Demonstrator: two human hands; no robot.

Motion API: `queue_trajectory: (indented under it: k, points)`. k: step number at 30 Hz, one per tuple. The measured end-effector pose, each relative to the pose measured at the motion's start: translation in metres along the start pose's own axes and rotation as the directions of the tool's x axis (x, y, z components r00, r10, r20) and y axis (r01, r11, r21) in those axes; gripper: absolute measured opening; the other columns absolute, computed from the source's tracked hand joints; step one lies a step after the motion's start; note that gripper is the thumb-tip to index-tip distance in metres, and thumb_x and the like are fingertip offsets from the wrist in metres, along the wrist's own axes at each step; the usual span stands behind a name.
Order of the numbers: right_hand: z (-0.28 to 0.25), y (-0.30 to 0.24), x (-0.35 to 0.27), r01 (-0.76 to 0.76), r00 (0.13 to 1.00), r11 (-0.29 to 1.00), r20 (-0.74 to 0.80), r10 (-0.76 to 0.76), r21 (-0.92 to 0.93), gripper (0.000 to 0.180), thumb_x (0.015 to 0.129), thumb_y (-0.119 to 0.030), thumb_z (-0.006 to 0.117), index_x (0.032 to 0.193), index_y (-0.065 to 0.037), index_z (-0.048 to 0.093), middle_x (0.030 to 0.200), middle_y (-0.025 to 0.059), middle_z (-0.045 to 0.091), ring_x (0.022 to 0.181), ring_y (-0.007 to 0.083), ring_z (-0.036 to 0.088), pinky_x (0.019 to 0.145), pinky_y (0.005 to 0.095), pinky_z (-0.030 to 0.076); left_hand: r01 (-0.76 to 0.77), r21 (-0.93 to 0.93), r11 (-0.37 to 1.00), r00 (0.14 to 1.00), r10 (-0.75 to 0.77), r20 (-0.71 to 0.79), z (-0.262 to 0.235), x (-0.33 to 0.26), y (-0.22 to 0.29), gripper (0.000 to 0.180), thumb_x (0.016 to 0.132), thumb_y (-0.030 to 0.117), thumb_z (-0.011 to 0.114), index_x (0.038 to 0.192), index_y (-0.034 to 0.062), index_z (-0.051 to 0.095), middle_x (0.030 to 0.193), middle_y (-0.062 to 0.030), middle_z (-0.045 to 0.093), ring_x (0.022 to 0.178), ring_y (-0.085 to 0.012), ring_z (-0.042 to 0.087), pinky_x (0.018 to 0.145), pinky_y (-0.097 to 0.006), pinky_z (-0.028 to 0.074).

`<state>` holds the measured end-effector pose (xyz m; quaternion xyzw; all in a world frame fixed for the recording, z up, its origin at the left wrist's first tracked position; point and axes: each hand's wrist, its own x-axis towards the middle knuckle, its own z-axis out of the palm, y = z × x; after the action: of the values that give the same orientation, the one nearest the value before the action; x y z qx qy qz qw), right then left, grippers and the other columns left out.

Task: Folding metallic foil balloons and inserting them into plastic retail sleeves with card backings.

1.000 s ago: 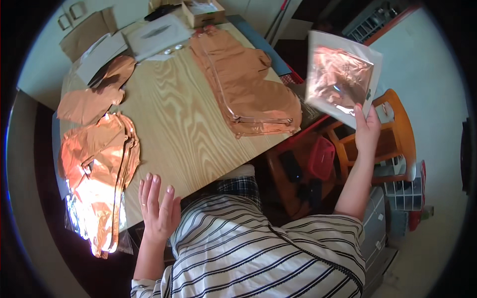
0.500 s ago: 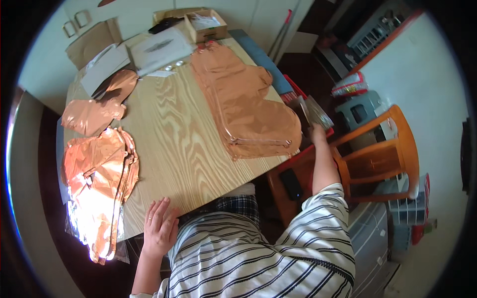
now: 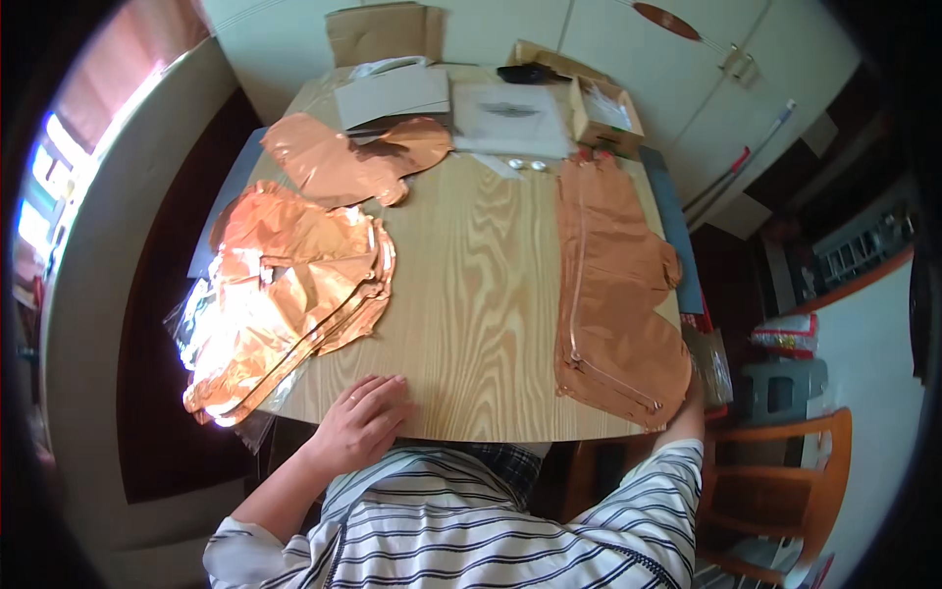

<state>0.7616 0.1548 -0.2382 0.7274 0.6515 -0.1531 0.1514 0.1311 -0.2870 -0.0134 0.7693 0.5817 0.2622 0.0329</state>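
Note:
My left hand (image 3: 365, 424) rests on the table's front edge, fingers lying on the wood, with nothing in it. My right hand (image 3: 693, 386) is down past the table's right corner beside a clear plastic packet (image 3: 713, 365); its fingers are hidden. Close to that hand lies a flat, matt copper-coloured foil balloon (image 3: 620, 285) with a wavy outline, along the right side of the table. To the left of my left hand, a pile of shiny copper foil balloons (image 3: 304, 285) overhangs the table's left edge. Behind it is another flat foil balloon (image 3: 339, 162).
Grey-white cards (image 3: 392, 96), a translucent sheet (image 3: 510, 118) and a small open cardboard box (image 3: 608, 118) line the table's far side. Two small silvery discs (image 3: 527, 165) lie nearby. A wooden chair (image 3: 834, 481) stands at right, and a grey plastic stool (image 3: 782, 388) behind it.
The view has turned to the left, so the table now sits squarely ahead. My right hand, earlier visible by the packet, is mostly hidden now. My left hand stays on the table edge.

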Motion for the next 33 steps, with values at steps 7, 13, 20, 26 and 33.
queue_trajectory:
  k: [7, 13, 20, 26, 33]
  points:
    - [0.031, 0.016, -0.012, 0.058, 0.991, 0.987, -0.132, -0.038, 0.15, 0.032, 0.099, -0.022, 0.058, 0.117, 0.002, 0.068, 0.113, 0.0216, 0.071, 0.106, 0.0261, 0.066, 0.091, 0.0415, 0.052, 0.28, 0.167, 0.946, 0.956, -0.259, -0.135, -0.052, -0.013, -0.033, 0.042, 0.078, 0.01, 0.079, 0.119, 0.009, 0.069, 0.129, -0.0155, 0.062, 0.117, -0.036, 0.062, 0.097, -0.046, 0.053]
    - [-0.011, -0.007, -0.114, 0.14, 0.733, 0.979, -0.68, 0.0, 0.151, 0.023, 0.1, -0.014, 0.057, 0.113, 0.0, 0.07, 0.109, 0.0168, 0.073, 0.102, 0.0288, 0.069, 0.091, 0.0376, 0.053, 0.595, 0.399, 0.698, 0.778, -0.625, -0.066, -0.13, -0.071, -0.057, 0.055, 0.077, 0.023, 0.084, 0.125, 0.0057, 0.064, 0.134, -0.019, 0.058, 0.118, -0.0397, 0.061, 0.097, -0.048, 0.052]
    - [-0.143, -0.183, -0.31, 0.674, 0.523, 0.643, -0.85, -0.068, 0.363, 0.02, 0.101, -0.008, 0.059, 0.114, 0.002, 0.069, 0.11, 0.0142, 0.072, 0.101, 0.0242, 0.069, 0.092, 0.0343, 0.055, 0.349, 0.305, 0.886, 0.933, -0.359, -0.026, -0.103, -0.115, -0.104, 0.035, 0.082, 0.015, 0.077, 0.112, 0.0015, 0.067, 0.126, -0.0176, 0.065, 0.112, -0.0368, 0.066, 0.094, -0.043, 0.055]
    - [-0.151, -0.388, -0.396, 0.966, 0.252, 0.219, -0.681, -0.687, 0.136, 0.012, 0.091, -0.002, 0.068, 0.103, 0.001, 0.072, 0.106, 0.0158, 0.071, 0.096, 0.0298, 0.07, 0.084, 0.0374, 0.056, 0.398, 0.311, 0.863, 0.914, -0.402, -0.052, -0.127, -0.109, -0.082, 0.057, 0.075, 0.016, 0.081, 0.127, 0.0024, 0.061, 0.127, -0.0166, 0.062, 0.115, -0.038, 0.063, 0.095, -0.043, 0.054]
    - [-0.099, -0.549, -0.421, 0.988, -0.072, -0.126, -0.472, -0.879, 0.085, 0.035, 0.091, -0.014, 0.07, 0.124, -0.005, 0.067, 0.132, 0.0179, 0.063, 0.123, 0.0359, 0.06, 0.105, 0.0436, 0.047, 0.482, 0.337, 0.808, 0.852, -0.522, 0.034, -0.153, -0.158, -0.076, 0.046, 0.08, 0.007, 0.072, 0.125, 0.0036, 0.064, 0.132, -0.0132, 0.062, 0.121, -0.033, 0.063, 0.097, -0.043, 0.055]
